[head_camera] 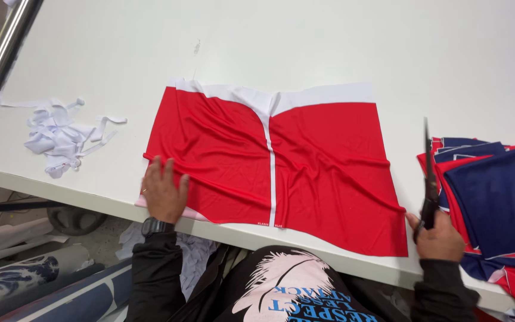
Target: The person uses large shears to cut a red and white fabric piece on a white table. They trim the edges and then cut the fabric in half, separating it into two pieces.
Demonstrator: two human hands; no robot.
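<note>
Head view shows the red fabric panel [275, 167] spread flat between the two hands, with a white band along its far edge and a narrow white stripe running down its middle toward the person. The left hand [163, 192] lies open, palm down with fingers spread, pressing the near left corner of the cloth where it meets the table edge. The right hand [442, 237] is closed round the handles of a pair of dark scissors [429, 179], whose blades point away from the person and look closed, just beside the panel's right edge. The cloth looks thin, light and soft; it ripples in long folds, so it probably slides easily on the smooth top and is best pinned flat or pinched at an edge or corner. Beyond the right hand lies a stack of navy and red fabric pieces [496, 203]. Well to the left of the left hand sits a heap of white fabric strips [61, 134]. The white table [329, 42] is smooth and matt; below its near edge, left of the person, lie rolls of material [25, 280].
</note>
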